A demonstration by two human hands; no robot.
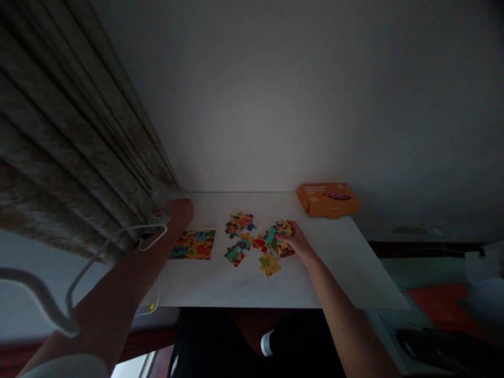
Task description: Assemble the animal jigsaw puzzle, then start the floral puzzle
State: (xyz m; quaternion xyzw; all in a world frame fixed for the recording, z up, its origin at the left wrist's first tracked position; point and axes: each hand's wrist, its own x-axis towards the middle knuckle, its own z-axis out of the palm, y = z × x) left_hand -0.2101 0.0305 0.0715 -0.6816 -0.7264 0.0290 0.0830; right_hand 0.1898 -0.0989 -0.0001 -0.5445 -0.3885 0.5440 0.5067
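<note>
Several colourful jigsaw pieces lie loose in a cluster on the white table. At the right of the cluster, my right hand is closed on joined or stacked jigsaw pieces, thumb on top. A yellow piece lies just in front of it. My left hand is at the table's far left, beside the curtain, with its fingers curled. Next to it is a see-through, plastic-looking thing, dim and blurred. A picture card lies flat, partly under my left forearm.
An orange puzzle box stands at the back right against the wall. Patterned curtains hang at the left. A white cable loops across my left arm. Right of the table are an orange item and a dark object.
</note>
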